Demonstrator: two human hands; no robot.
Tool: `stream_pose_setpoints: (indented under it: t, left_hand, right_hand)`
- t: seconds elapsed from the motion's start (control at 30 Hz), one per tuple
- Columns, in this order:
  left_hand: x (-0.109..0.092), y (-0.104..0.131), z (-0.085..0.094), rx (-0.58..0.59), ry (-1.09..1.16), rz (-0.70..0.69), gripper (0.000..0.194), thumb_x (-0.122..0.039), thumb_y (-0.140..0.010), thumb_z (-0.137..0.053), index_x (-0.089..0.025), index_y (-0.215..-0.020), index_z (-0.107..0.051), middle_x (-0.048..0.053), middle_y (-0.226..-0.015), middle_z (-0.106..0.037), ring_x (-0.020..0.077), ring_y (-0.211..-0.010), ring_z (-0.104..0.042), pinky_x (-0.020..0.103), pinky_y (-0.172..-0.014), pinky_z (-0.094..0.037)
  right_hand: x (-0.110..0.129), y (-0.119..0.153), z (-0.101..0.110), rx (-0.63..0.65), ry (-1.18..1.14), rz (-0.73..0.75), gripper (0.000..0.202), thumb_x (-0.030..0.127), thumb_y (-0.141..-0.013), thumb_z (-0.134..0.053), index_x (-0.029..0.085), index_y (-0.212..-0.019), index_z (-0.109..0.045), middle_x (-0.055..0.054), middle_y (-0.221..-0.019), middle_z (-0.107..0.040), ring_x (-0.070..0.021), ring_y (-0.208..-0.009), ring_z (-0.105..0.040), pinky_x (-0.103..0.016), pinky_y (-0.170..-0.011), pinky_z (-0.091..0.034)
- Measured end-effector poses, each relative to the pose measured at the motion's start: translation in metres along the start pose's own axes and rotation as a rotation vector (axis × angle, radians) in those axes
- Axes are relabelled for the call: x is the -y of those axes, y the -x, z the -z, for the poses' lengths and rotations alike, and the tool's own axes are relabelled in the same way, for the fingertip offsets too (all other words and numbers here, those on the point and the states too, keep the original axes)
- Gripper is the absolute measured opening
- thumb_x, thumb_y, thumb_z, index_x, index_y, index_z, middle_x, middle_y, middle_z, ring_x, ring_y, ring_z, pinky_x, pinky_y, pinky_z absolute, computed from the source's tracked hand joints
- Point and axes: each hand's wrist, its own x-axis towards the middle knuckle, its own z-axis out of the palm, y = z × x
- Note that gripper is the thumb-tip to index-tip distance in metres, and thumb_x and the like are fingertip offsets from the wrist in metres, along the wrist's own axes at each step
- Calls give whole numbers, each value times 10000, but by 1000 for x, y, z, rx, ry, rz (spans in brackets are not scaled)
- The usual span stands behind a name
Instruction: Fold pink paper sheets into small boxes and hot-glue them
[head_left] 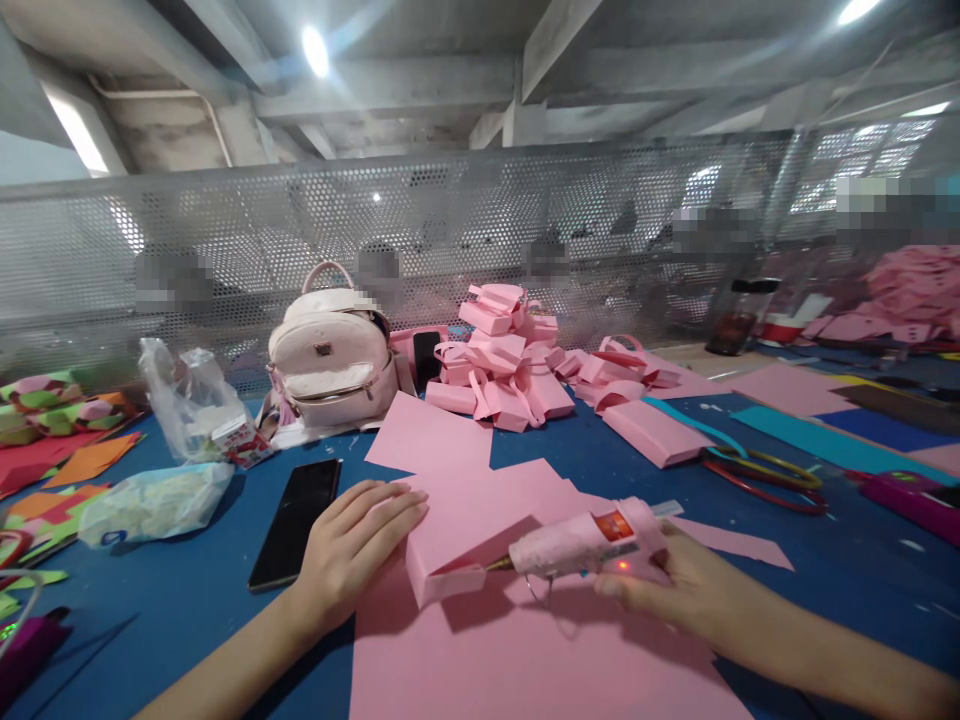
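My right hand (667, 580) is wrapped round a pink glue gun (577, 545), whose red light is lit. Its brass nozzle points left and meets the end flap of a folded pink paper box (450, 575). Flat on the box's left side lies my left hand (360, 540), fingers stretched out over the paper. Under the box are large pink paper sheets (525, 670). A black phone (296, 525) lies just left of my left hand.
Behind the sheets are a white backpack (334, 360) and a heap of pink paper boxes (510, 360). Coloured rings (772, 480) lie at the right. A plastic packet (157, 503) and a purple glue gun (34, 650) are at the left. A perforated metal screen (450, 220) stands behind.
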Motion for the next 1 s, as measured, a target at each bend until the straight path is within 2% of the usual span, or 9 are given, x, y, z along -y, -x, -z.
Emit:
stream_pose_setpoints:
  t: [0.1, 0.2, 0.37, 0.43, 0.57, 0.67, 0.8, 0.93, 1.0]
  left_hand:
    - [0, -1, 0, 8, 1, 4, 309, -178, -1079, -418, -90, -1298, -618, 119, -1243, -729, 215, -1232, -601, 388, -1077, -418]
    - [0, 0, 1, 18, -6, 10, 312, -171, -1077, -419, -97, -1313, -610, 114, -1258, -722, 217, -1244, -593, 392, -1085, -408]
    - [0, 0, 1, 23, -3, 10, 315, -167, -1076, -413, -102, -1316, -607, 113, -1260, -722, 221, -1239, -600, 394, -1078, -412]
    - [0, 0, 1, 20, -6, 7, 315, -169, -1076, -411, -101, -1311, -610, 115, -1255, -725, 221, -1229, -607, 389, -1071, -416]
    - [-1, -1, 2, 18, -9, 10, 311, -176, -1075, -416, -111, -1308, -610, 108, -1244, -732, 219, -1225, -616, 384, -1068, -420]
    - [-1, -1, 1, 13, -9, 11, 302, -165, -1066, -437, -111, -1309, -608, 109, -1239, -734, 219, -1216, -622, 383, -1063, -426]
    - [0, 0, 1, 28, -8, 12, 308, -158, -1065, -434, -114, -1318, -605, 108, -1248, -729, 218, -1228, -614, 385, -1065, -426]
    - [0, 1, 1, 30, -2, 16, 318, -171, -1074, -412, -103, -1319, -604, 117, -1251, -725, 219, -1233, -608, 392, -1065, -427]
    - [0, 0, 1, 18, -1, 12, 310, -170, -1071, -419, -96, -1305, -609, 121, -1235, -732, 221, -1221, -613, 393, -1060, -430]
  right_hand:
    - [-5, -3, -1, -41, 12, -31, 533, 633, -719, -749, 212, -1042, -792, -52, -735, -728, -288, -735, -670, -392, -811, -589]
    - [-4, -8, 0, 33, 38, -34, 502, 629, -778, -696, 210, -1035, -794, -35, -669, -691, -216, -554, -592, -351, -690, -588]
    - [1, -12, 9, 129, 84, 99, 368, 531, -850, -667, 225, -998, -810, -48, -752, -724, -242, -693, -648, -383, -877, -556]
    - [1, -13, 10, 122, 84, 96, 365, 529, -842, -671, 221, -979, -811, -44, -718, -715, -254, -716, -654, -387, -869, -558]
    - [-2, -13, 9, 38, 36, 34, 454, 598, -761, -705, 204, -967, -798, -38, -667, -688, -254, -688, -642, -319, -657, -568]
    - [-4, -14, 9, 31, 58, 9, 413, 572, -754, -722, 205, -930, -794, -23, -648, -679, -205, -583, -595, -275, -554, -528]
    - [-5, -13, 14, 92, 95, 101, 339, 534, -797, -699, 226, -891, -805, -20, -627, -689, -221, -596, -621, -346, -733, -577]
    - [-1, -10, 18, 111, 137, 138, 312, 509, -835, -683, 254, -954, -817, -54, -893, -779, -313, -941, -699, -417, -964, -528]
    - [3, -8, 18, 160, 154, 140, 308, 501, -846, -679, 260, -976, -819, -54, -979, -785, -325, -1014, -694, -431, -1007, -506]
